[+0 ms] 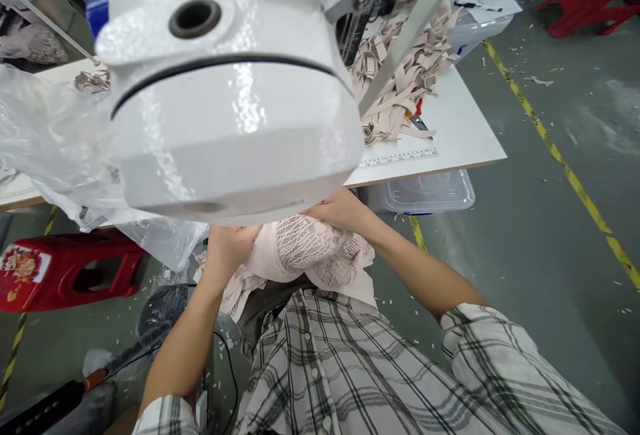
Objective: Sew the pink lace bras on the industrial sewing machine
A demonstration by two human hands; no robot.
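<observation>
A pale pink lace bra with moulded cups hangs over my lap, just below the white sewing machine head. My left hand grips its smooth side band, with the fingertips hidden by the fabric and the machine. On the other side, my right hand is closed on the upper edge of the lace cup, the thumb pointing inward. The machine covers the needle area and whatever part of the bra lies beneath it.
Beige fabric strips are heaped on the white table, near snips and a printed ruler. Clear plastic sheeting drapes over the left side. A red stool and a lidded plastic box stand below.
</observation>
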